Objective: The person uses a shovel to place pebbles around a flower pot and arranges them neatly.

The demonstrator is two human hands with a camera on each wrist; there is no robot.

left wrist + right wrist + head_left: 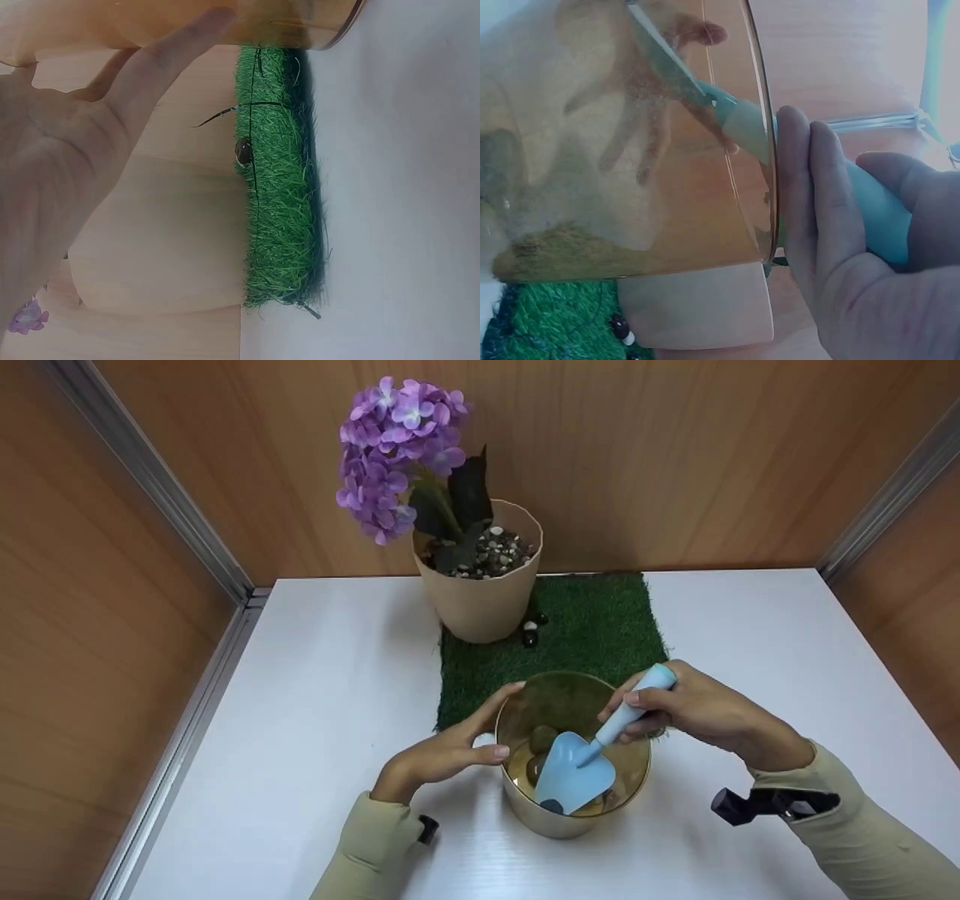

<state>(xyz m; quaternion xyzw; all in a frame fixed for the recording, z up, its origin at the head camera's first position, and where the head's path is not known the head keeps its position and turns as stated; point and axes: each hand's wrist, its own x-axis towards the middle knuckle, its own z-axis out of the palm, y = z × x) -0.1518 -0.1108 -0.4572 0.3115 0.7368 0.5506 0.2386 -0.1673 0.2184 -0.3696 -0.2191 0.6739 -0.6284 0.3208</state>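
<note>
An amber see-through tub [559,826] stands on the white table, with several rounded stones [543,739] inside. My right hand [697,706] grips the handle of a light blue garden trowel [576,772] over the tub's right rim. The trowel's blade slants down into the tub, and a dark stone [551,806] shows at its tip. In the right wrist view, fingers and thumb wrap the trowel handle [881,217]. My left hand [442,754] rests spread against the tub's left side. Its thumb [169,64] lies straight along the wall in the left wrist view.
Behind the tub, a beige pot [480,604] holding purple flowers [401,450] and small pebbles [499,551] stands on a green turf mat [592,622]. Small dark pebbles [530,637] lie beside the pot. Wooden panels [675,465] enclose the table [315,675] at the back and sides.
</note>
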